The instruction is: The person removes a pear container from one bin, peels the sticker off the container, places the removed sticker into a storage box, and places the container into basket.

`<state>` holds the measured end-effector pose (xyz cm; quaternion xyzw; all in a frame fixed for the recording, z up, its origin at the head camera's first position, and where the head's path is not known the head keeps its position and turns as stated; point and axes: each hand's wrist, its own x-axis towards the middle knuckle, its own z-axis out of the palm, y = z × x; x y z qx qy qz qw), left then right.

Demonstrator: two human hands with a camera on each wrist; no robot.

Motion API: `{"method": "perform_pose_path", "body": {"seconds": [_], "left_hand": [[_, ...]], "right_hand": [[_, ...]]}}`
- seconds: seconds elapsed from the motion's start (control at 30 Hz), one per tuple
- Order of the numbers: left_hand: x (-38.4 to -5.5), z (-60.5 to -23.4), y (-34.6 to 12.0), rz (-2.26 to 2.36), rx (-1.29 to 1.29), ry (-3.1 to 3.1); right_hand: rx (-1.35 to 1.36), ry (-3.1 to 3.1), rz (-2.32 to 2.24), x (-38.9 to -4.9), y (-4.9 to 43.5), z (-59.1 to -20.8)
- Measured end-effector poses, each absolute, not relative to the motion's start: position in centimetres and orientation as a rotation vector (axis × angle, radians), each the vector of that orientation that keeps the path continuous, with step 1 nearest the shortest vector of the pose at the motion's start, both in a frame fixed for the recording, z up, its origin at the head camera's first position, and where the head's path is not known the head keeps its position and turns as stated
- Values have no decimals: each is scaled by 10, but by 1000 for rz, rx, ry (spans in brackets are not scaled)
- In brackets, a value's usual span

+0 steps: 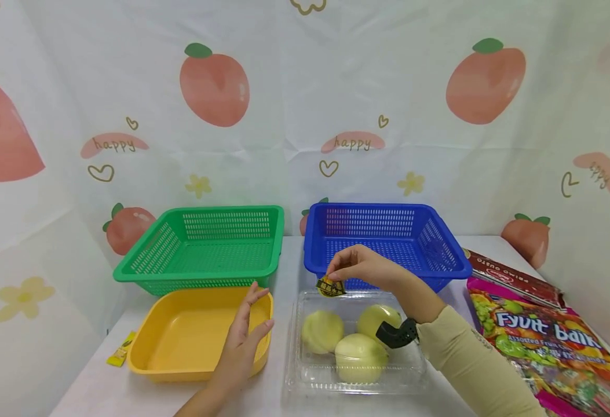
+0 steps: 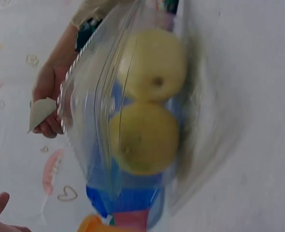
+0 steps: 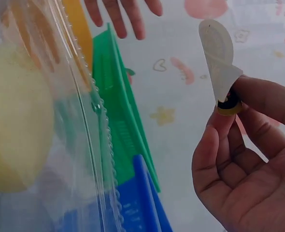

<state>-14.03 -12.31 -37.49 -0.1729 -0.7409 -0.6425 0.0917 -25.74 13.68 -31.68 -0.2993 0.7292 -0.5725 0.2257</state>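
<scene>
Holds a black-and-gold label (image 1: 331, 288) pinched between thumb and fingertips of the right hand (image 1: 366, 267), above the far edge of the clear box (image 1: 409, 370) and apart from it. In the right wrist view, juts lengthwise away from the fingertips, bent over, with a smooth, whitish back. Stretches the left hand (image 1: 239, 341), farther off, with straight, spread fingers by the yellow basin (image 1: 179, 336), perhaps touching the rim. Encloses round, pale-yellow fruits (image 1: 361, 354) in thin, glossy, crimp-edged plastic.
</scene>
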Motion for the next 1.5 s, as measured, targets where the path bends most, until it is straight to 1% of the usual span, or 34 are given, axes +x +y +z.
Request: {"method": "perform_pose_path", "body": {"seconds": [0.27, 0.47, 0.63, 0.9, 1.07, 1.2, 1.4, 1.5], "left_hand": [[-150, -368, -155, -1869, -435, -2287], [-155, -356, -188, -1840, -328, -2400], [-157, -352, -217, -1786, -266, -2415], [-159, -350, -259, -1616, -285, -2542], [-161, -356, -283, -1581, -307, -2663], [-166, -365, -300, -1545, -211, -2658], [-170, -378, -325, -1676, -21, -2524], [-171, -383, -329, -1598, 80, -2544]], "right_hand": [[-847, 2013, -1540, -268, 97, -313], [-902, 2012, -1490, -273, 74, -315], [-894, 2063, -1432, -276, 58, -312], [-896, 2148, -1311, -278, 35, -305], [-895, 2162, -1252, -280, 19, -305], [-893, 2162, -1240, -279, 6, -305], [-888, 2177, -1214, -280, -10, -309], [-861, 2180, -1201, -279, -17, -310]]}}
